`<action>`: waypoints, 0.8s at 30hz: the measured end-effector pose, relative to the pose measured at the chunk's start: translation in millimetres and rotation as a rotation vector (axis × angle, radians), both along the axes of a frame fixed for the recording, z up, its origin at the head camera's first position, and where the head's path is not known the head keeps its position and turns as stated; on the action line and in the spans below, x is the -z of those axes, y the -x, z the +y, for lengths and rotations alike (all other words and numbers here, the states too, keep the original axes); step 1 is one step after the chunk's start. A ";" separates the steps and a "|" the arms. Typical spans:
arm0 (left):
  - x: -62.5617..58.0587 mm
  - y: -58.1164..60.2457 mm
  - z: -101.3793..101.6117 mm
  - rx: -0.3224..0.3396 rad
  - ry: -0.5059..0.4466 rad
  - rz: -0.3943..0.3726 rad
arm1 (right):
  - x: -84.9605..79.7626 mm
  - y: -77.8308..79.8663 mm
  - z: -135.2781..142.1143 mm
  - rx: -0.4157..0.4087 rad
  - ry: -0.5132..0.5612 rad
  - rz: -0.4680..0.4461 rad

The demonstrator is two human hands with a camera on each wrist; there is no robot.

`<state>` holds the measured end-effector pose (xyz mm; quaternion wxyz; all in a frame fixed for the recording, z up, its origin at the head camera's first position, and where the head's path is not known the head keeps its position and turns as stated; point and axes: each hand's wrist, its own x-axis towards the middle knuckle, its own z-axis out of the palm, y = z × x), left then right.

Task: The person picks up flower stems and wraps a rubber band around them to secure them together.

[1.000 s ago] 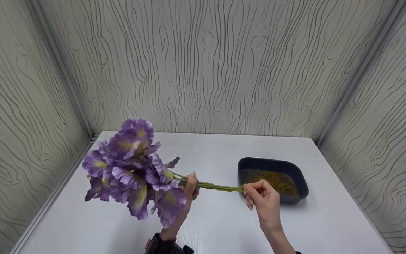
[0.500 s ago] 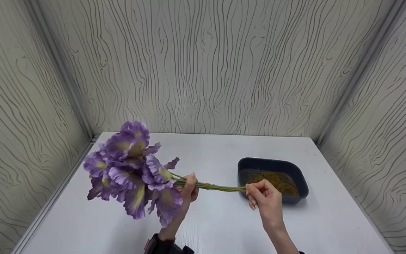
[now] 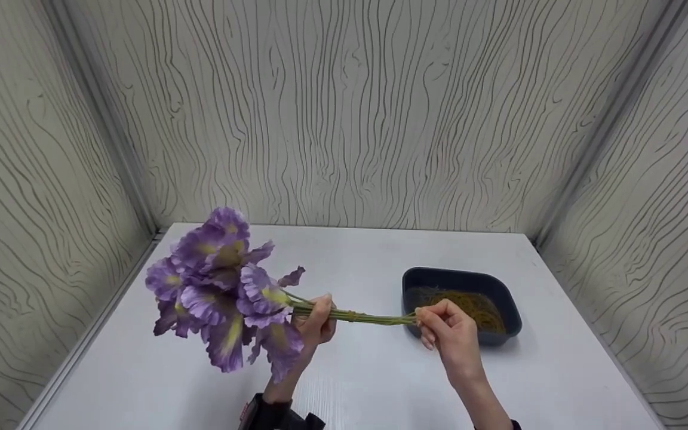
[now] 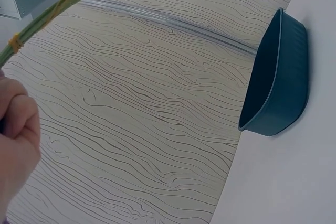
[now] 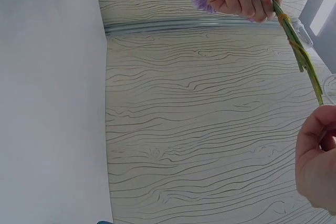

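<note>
A bunch of purple irises (image 3: 218, 292) lies sideways in the air above the table, blooms to the left. My left hand (image 3: 314, 322) grips its green stems (image 3: 374, 319) just below the blooms. At their far end my right hand (image 3: 451, 334) pinches the stem tips between thumb and fingers. A yellow rubber band (image 4: 16, 43) circles the stems between the hands. In the left wrist view a yellow strand runs along the stems toward the right fingers; whether they hold it too is unclear. The right wrist view shows the stems (image 5: 299, 51) stretched between both hands.
A dark blue tray (image 3: 421, 273) stands on the white table (image 3: 368, 382) behind the right hand. In it lies a tangle of yellow-brown rubber bands (image 3: 478, 307). Wood-patterned panels (image 3: 344, 119) enclose the back and sides.
The blooms have shifted slightly right and turned a little. The right hand moved slightly right, still pinching the stem tips, while the left hand kept its grip on the stems.
</note>
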<state>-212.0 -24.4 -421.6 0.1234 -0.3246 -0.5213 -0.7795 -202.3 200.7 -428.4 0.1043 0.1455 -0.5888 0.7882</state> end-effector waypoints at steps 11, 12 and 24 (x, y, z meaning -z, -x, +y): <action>-3.7 -0.8 -10.2 0.001 0.125 -0.014 | -6.2 7.1 4.6 -0.039 -0.179 -0.057; -3.7 -0.9 -9.9 0.007 0.128 -0.024 | -6.7 7.4 4.7 -0.043 -0.190 -0.052; -0.5 0.7 -6.9 0.032 0.117 -0.094 | -14.1 9.0 4.2 -0.105 -0.291 0.000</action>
